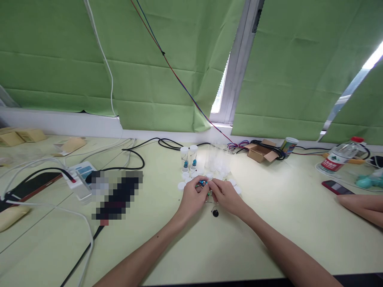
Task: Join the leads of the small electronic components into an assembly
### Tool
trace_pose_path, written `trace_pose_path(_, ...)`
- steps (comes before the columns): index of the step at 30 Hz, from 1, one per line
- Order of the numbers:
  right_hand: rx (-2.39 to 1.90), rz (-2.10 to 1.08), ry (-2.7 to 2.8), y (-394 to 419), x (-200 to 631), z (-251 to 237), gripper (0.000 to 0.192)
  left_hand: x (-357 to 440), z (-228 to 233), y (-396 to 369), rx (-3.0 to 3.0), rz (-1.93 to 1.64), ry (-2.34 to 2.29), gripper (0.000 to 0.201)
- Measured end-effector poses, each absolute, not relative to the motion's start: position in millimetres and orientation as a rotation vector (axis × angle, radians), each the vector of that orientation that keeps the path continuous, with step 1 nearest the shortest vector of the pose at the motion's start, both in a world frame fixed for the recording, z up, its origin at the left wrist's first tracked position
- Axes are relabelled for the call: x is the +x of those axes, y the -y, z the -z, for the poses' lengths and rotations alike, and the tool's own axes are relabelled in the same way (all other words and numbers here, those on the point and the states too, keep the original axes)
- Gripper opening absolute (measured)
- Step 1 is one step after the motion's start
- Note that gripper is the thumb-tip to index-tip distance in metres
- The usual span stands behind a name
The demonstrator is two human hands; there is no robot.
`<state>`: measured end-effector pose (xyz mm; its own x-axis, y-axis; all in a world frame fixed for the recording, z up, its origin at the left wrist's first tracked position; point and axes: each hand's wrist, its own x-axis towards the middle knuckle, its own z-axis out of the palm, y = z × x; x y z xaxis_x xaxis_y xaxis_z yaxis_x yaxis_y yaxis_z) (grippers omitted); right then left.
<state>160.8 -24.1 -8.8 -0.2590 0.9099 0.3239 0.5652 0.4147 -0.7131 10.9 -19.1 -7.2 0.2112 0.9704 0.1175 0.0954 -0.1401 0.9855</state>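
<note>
My left hand (191, 198) and my right hand (226, 196) meet at the middle of the pale green table (185, 247), fingertips pinched together on a small blue and green piece (203, 183). Which hand bears it I cannot tell exactly; both touch it. Just beyond them stand two clear vials with white caps (188, 158), each with a blue piece inside, and several empty clear vials (217, 159). Loose white caps (181, 185) lie around my fingers. A small black round part (215, 213) lies near my right wrist.
Black and white cables (140, 157) cross the left side beside a white device (80, 172) and a blurred dark object. At the back right are an open cardboard box (259, 152), a can (289, 146), a water bottle (339, 158) and a red phone (334, 186). Another person's arm (363, 207) rests far right.
</note>
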Motion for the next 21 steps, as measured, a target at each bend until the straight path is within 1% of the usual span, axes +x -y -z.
trace_pose_path(21,-1.252,-0.621,1.962,24.3,160.9,8.4,0.044,10.9,6.2,19.5,1.495,-1.059,-1.087,0.024)
